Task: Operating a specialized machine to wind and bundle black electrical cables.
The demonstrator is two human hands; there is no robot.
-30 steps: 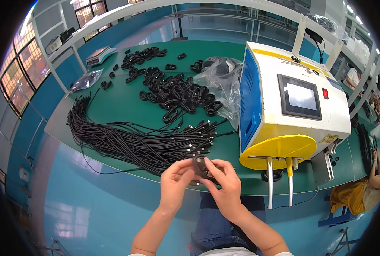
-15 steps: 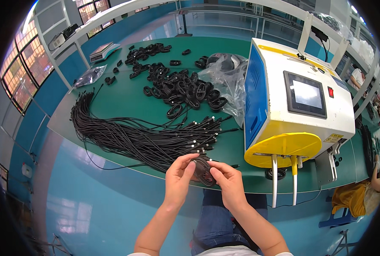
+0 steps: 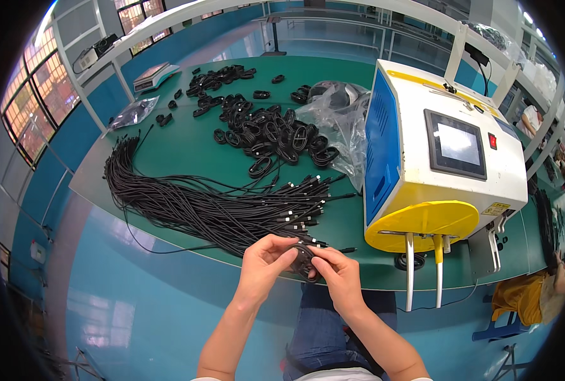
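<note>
A small black coiled cable [image 3: 303,261] is held between my two hands at the table's front edge. My left hand [image 3: 266,259] pinches its left side between thumb and fingers. On its right side my right hand [image 3: 334,270] grips with the thumb pressed against the fingers. Parts of the coil are hidden behind the fingers. Just beyond my hands lies a long bundle of straight black cables [image 3: 193,206], their plug ends, some pale-tipped, fanned toward the right.
A pile of coiled black cables [image 3: 266,130] covers the middle of the green table [image 3: 174,149]. A clear plastic bag [image 3: 343,120] lies beside a white, blue and yellow machine [image 3: 409,165] with two prongs. At the far left stands a scale [image 3: 154,76]. A person in yellow cloth sits at right.
The coil has turned and looks narrower between my hands. My left hand has shifted slightly down and left; my right hand stays almost in place.
</note>
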